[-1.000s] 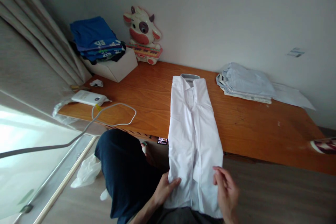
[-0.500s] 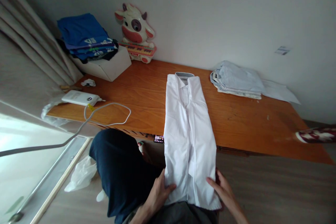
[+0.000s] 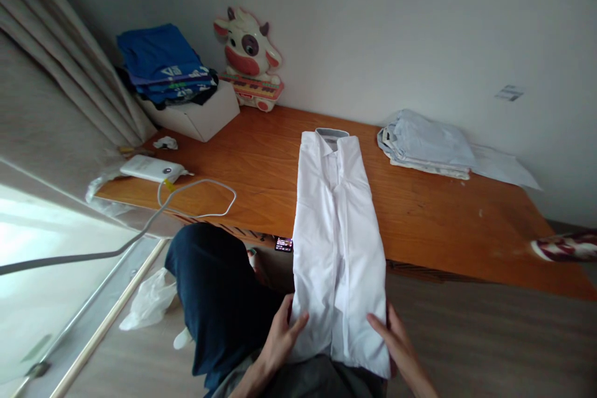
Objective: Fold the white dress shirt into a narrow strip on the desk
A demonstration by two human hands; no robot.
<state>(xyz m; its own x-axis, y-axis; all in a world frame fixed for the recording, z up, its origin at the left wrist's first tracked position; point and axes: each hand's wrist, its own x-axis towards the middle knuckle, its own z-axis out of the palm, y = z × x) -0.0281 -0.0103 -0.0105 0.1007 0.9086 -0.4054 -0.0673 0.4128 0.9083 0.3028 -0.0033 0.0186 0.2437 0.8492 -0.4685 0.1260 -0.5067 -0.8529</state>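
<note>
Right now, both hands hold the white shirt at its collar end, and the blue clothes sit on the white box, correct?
No: the head view shows the left hand and right hand holding the white shirt at its lower end, opposite the collar. The blue clothes do sit on the white box.

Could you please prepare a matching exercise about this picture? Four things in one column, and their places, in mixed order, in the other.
1. White shirt
2. Stack of blue clothes
3. Cow toy
4. Left hand

A. At the shirt's edge, thumb on top
B. On the white box
C. Partly on the table, partly past its front edge
D. Near the wall, beside the box

Pairs: 1-C, 2-B, 3-D, 4-A
</note>
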